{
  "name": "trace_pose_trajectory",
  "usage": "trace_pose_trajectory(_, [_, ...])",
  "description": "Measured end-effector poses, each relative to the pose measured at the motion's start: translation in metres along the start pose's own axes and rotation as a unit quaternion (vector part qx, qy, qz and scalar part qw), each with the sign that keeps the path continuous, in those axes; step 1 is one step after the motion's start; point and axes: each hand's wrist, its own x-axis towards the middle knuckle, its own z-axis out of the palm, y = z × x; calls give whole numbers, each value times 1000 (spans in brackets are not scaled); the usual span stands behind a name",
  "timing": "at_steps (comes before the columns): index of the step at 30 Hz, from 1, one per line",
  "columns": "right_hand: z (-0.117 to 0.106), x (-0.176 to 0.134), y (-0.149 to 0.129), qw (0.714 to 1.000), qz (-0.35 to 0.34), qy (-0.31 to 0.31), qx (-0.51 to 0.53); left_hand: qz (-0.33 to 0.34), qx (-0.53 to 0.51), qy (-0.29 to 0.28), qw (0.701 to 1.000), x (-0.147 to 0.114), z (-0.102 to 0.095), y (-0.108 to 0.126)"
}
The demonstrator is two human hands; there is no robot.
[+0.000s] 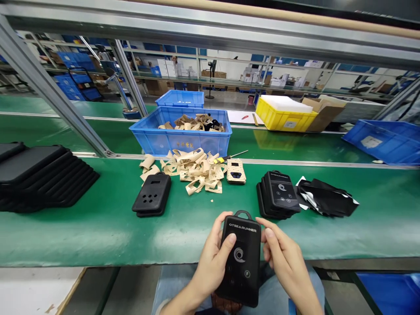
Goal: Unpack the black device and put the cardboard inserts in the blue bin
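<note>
Person's left hand grips a blk OTSEARUNNER unit at the counter's 6 o'clock edge; right hand, fingers loosely bent, touches its upper RH side. Relative to unit: stacked blk units at 1 o'clock, blk sheets 2, blk shells approx 10, beige scraps 11.

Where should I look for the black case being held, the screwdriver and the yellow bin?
Black case [243, 265]: head view, on its front face.
Screwdriver [225, 158]: head view, on its handle.
Yellow bin [281, 118]: head view, on its front wall.
</note>
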Motion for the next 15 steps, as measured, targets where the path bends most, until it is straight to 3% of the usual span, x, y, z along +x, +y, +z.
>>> trace_pose_trajectory(8, [19, -18, 11, 988, 47, -112, 101, -15, -60, 30, 998, 16, -7, 5])
trace_pose_trajectory(12, [32, -36, 22, 982, 58, -135, 116, -11, -70, 63, 995, 22, -9, 5])
trace_pose_trajectory(15, [39, -43, 29, 986, 42, -119, 109, -13, -67, 71, 995, 24, -7, 3])
